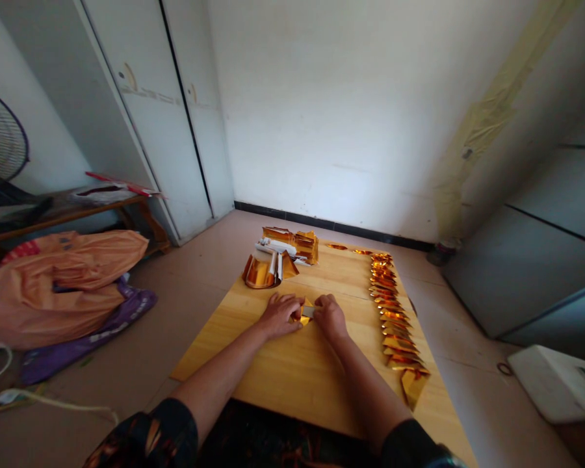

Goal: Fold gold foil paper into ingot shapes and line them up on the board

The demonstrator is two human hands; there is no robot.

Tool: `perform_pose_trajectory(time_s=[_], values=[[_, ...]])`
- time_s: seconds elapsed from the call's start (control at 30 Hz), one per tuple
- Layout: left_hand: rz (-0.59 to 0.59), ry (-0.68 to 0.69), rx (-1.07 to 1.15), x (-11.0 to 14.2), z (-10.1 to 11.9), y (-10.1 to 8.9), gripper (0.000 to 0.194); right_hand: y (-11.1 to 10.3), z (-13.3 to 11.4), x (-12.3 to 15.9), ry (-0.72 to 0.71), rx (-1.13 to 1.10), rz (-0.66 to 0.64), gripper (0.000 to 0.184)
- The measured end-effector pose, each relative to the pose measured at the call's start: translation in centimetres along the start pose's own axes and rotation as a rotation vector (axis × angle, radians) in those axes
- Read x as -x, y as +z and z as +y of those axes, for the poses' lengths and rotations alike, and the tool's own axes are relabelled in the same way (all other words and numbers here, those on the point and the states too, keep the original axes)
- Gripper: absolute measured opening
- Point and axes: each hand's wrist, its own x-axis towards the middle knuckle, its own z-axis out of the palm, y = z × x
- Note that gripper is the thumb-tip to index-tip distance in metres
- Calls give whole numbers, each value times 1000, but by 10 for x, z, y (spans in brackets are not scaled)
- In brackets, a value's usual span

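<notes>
A small piece of gold foil paper [306, 320] lies on the wooden board, partly folded, with a strip of its pale grey back showing. My left hand [280, 314] presses on its left side with curled fingers. At its right edge, my right hand [330, 316] pinches the paper, knuckles up. The fingers cover much of both ends. Just beyond my left hand sit curled sheets of gold foil paper [260, 272]. A long row of folded gold foil pieces [394, 312] runs along the board's right side.
The wooden board [268, 370] stands low before me. More foil sheets [306, 246] lie at its far edge. On the left are an orange plastic bag [78, 260], a bench [141, 208] and a fan [0, 133]. A white box-like object [556, 383] is at right.
</notes>
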Motion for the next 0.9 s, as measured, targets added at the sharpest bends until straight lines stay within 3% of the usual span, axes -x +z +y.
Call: perform_pose_trajectory(time_s=[0.1, 0.23, 0.5, 0.67, 0.9], values=[[77, -10, -29, 2, 10, 3, 25, -5, 6, 9, -145, -83, -18, 22], [150, -60, -96, 3, 25, 10, 24, -6, 5, 22, -293, -96, -155, 29], [197, -151, -121, 1, 34, 19, 34, -7, -4, 30, -341, 257, -190, 23], [145, -72, -63, 5, 21, 7, 25, -5, -15, 38, -335, 400, -150, 21], [46, 0, -58, 8, 7, -13, 43, -5, -12, 24, -402, 459, -180, 21]])
